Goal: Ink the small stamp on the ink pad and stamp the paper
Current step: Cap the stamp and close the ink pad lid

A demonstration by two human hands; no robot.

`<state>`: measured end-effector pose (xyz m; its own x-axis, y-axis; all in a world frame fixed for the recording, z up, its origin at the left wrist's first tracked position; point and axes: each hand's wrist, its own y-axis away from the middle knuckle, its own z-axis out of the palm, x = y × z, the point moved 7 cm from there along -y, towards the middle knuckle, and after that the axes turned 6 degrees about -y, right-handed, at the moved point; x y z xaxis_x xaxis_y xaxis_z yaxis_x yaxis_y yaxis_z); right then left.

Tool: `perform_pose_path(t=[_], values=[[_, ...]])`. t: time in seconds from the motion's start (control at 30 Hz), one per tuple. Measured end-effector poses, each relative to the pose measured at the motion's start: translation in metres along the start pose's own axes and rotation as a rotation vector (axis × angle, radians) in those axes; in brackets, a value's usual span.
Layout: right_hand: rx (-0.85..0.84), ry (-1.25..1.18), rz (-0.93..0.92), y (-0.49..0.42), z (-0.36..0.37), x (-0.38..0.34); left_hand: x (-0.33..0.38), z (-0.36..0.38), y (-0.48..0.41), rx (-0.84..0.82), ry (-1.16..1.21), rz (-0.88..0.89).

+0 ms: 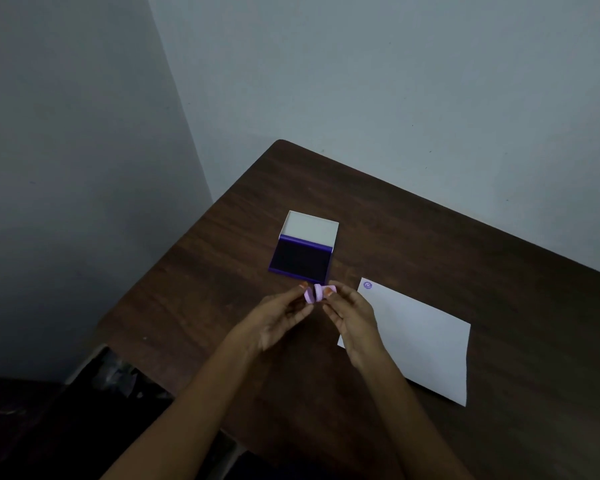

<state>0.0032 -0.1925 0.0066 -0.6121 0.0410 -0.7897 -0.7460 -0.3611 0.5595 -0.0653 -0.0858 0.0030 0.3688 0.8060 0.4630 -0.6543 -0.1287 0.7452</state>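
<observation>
Lilac plastic, the small stamp (pixel 314 293) sits pinched between the fingertips of the left hand (pixel 280 315) and right hand (pixel 351 315), just this side of the open ink pad (pixel 300 258), with the paper (pixel 420 341) lying to the pad's right, nearer the right hand.

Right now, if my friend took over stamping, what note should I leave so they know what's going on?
Left hand and right hand: both hold the small lilac stamp between them, above the table; it looks like two round pieces.
Ink pad: open, lid flipped back, just beyond the hands.
Paper: flat on the table, to the right.
Done: one purple stamp mark sits in the paper's far left corner.
Left: whether more marks are wanted is unclear; if so, ink the stamp and press again.
</observation>
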Motion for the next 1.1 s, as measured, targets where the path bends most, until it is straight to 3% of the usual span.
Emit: perform_pose_path(t=[0.17,0.43,0.6,0.73,0.93,1.1], values=[[-0.008,0.215,-0.184,0.006,0.006,-0.011,0.005,0.002,0.003,0.002,-0.094,0.049],[0.007,0.370,-0.307,0.004,0.009,-0.018,0.011,0.001,-0.003,-0.008,-0.255,0.136],[0.030,0.360,-0.242,-0.002,0.005,-0.009,0.006,-0.007,-0.006,0.022,-0.460,0.187],[0.043,0.370,-0.195,-0.009,0.006,0.002,0.005,-0.009,-0.006,0.015,-0.393,0.189],[-0.048,0.688,-0.398,-0.016,0.032,-0.005,0.029,-0.050,-0.015,0.442,-0.459,0.359],[-0.177,0.975,-0.484,-0.025,0.054,0.009,0.043,-0.066,-0.017,0.533,-0.521,0.433]])
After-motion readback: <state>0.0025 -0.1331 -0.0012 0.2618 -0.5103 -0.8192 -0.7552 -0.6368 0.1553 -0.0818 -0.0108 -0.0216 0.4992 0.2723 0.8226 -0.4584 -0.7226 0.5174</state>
